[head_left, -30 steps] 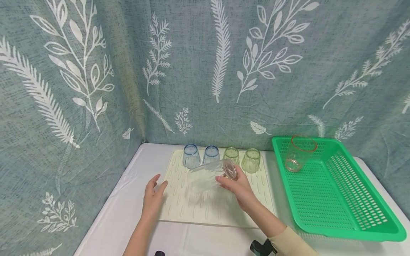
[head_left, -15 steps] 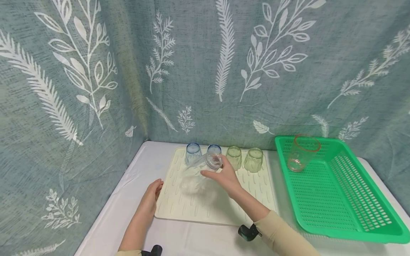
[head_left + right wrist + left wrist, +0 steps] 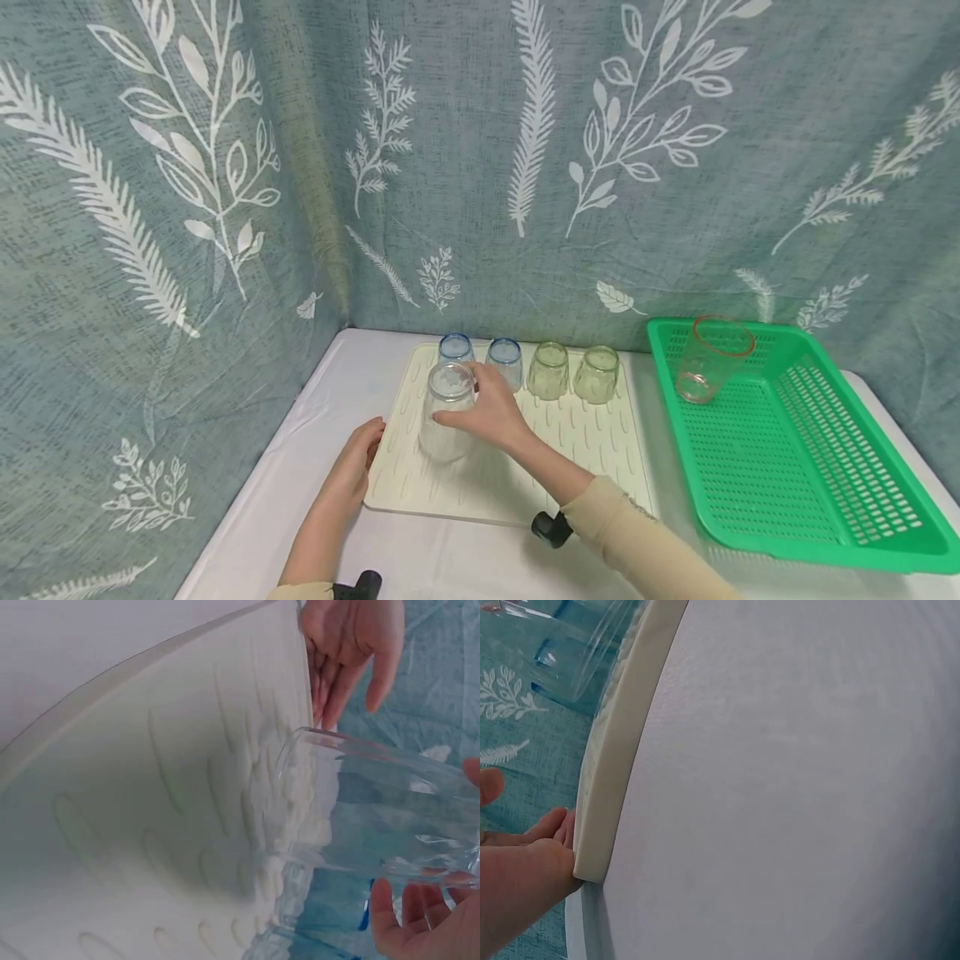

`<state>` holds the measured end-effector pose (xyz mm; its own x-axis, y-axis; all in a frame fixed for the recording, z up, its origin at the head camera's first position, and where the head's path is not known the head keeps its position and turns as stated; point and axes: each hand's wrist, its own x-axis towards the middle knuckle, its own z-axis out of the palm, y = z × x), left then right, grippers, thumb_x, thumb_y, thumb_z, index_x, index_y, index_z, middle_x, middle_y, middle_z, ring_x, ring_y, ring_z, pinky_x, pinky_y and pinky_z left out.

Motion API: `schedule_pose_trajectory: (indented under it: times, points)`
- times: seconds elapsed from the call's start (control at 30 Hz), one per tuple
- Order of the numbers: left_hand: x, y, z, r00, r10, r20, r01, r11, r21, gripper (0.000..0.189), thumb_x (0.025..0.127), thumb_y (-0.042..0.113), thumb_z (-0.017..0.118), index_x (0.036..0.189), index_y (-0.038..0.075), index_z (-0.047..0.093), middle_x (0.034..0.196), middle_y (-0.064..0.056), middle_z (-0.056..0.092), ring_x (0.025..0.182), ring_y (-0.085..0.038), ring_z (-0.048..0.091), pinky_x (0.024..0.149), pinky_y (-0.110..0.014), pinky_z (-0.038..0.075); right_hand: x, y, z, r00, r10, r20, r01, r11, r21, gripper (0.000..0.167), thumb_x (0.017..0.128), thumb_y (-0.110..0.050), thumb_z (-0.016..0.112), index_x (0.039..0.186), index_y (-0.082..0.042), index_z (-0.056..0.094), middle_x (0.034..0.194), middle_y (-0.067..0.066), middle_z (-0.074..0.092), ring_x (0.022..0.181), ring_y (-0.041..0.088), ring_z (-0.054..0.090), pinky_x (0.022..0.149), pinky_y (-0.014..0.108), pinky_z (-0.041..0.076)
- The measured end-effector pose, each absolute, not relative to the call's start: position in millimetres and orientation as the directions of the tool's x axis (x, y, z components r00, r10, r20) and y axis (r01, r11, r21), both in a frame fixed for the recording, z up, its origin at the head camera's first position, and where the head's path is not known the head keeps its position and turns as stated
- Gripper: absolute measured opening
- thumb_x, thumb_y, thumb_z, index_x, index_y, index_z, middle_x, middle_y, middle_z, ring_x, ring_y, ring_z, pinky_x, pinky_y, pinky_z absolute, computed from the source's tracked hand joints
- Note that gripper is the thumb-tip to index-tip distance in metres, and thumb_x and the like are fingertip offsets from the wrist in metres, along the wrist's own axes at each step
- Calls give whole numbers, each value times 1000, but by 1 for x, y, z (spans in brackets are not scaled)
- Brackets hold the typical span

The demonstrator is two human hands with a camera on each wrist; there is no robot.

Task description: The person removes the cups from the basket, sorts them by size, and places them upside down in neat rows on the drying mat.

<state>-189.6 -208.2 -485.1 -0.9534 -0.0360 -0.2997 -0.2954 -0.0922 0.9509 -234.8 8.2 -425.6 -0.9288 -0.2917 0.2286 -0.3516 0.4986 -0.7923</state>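
Observation:
My right hand [image 3: 491, 410] grips a tall clear glass [image 3: 444, 437] near its base. Upside down and nearly upright, the glass stands over the left part of a cream drying mat [image 3: 525, 492]. In the right wrist view its rim [image 3: 289, 776] is at the mat's surface; whether it touches cannot be told. At the mat's left edge rests my left hand [image 3: 356, 462], its fingers loosely extended along the side, as the right wrist view shows. Behind the clear glass, two blue glasses [image 3: 505, 354] and two green glasses [image 3: 548, 371] stand inverted in a row.
A green plastic basket [image 3: 772, 533] stands to the right, with a tall red-rimmed clear glass [image 3: 701, 375] leaning in its far left corner. A patterned curtain [image 3: 465, 167] hangs behind the white-covered table [image 3: 300, 467].
My right hand has carried the clear glass left and turned it from lying tilted to nearly upright, base up. The left hand has lowered to the mat's left edge.

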Motion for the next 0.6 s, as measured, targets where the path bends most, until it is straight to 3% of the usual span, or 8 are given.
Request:
schedule_pose_trajectory:
  times: [0.17, 0.6]
  points:
    - [-189, -209, -486, -955, -35, -294, -289, -100, 952, 66, 107, 31, 32, 151, -7, 2, 141, -21, 25, 136, -31, 24, 113, -39, 24, -236, 2, -428, -915, -321, 244, -381, 488, -785, 71, 71, -29, 85, 130, -3, 56, 117, 13, 59, 101, 25, 56, 81, 35, 50]
    - [-189, -210, -488, -961, -10, -278, -275, -102, 956, 65, 107, 29, 31, 152, -7, 1, 150, -26, 20, 142, -34, 19, 114, -40, 25, -235, -5, -431, -907, -337, 251, -404, 534, -743, 72, 71, -35, 86, 129, -3, 56, 122, 12, 60, 105, 26, 57, 84, 37, 50]
